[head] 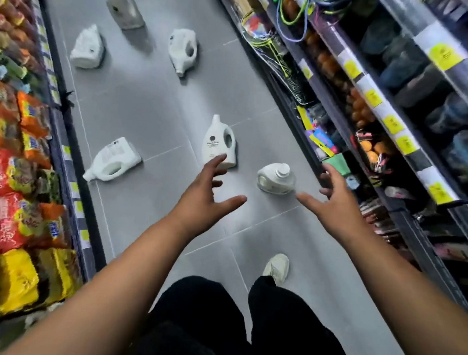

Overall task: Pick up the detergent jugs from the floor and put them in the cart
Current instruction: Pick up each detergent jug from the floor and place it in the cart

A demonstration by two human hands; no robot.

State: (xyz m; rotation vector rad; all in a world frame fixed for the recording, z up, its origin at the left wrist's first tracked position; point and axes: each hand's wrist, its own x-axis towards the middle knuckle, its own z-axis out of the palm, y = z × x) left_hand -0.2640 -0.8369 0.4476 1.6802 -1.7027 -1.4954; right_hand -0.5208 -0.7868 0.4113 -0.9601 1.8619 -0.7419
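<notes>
Head view, looking steeply down along aisle floor (154, 109).

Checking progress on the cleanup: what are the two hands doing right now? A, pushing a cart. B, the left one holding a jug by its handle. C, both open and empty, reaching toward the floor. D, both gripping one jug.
C: the left hand and the right hand have spread fingers and hold nothing, while the nearest jug sits untouched on the floor.
</notes>
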